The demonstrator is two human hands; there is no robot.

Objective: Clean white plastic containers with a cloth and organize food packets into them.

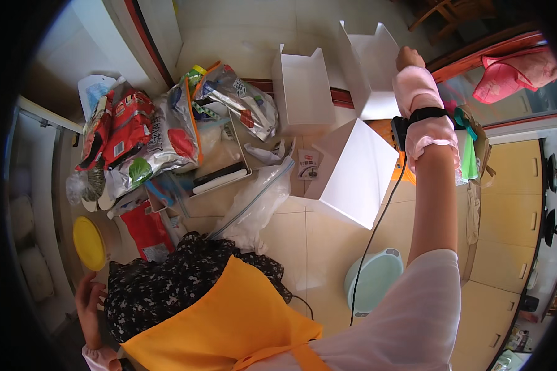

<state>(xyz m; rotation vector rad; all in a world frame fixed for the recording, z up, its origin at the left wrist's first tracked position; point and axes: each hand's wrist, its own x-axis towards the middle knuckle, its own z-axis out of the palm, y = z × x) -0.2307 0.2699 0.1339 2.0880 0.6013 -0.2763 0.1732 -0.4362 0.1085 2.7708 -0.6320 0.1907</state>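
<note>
My right hand (409, 58) reaches out at the upper right, by the rim of a white open-topped bin (373, 69); its fingers are curled, and whether they grip the rim cannot be told. Another white bin (305, 92) stands left of it, and a third (359, 176) lies tipped on the tiles nearer me. My left hand (90, 292) hangs at the lower left with fingers apart and nothing in it, beside my black floral skirt (185, 273) and just below a tub with a yellow lid (89, 243).
Silver food bags (162, 139), red packets (130, 125) and a zip bag (260, 199) crowd the left floor. A pale blue basin (376, 280) sits at lower right, beside a black cable (378, 222). Cabinets (510, 208) line the right; an open cupboard (32, 199) is at left.
</note>
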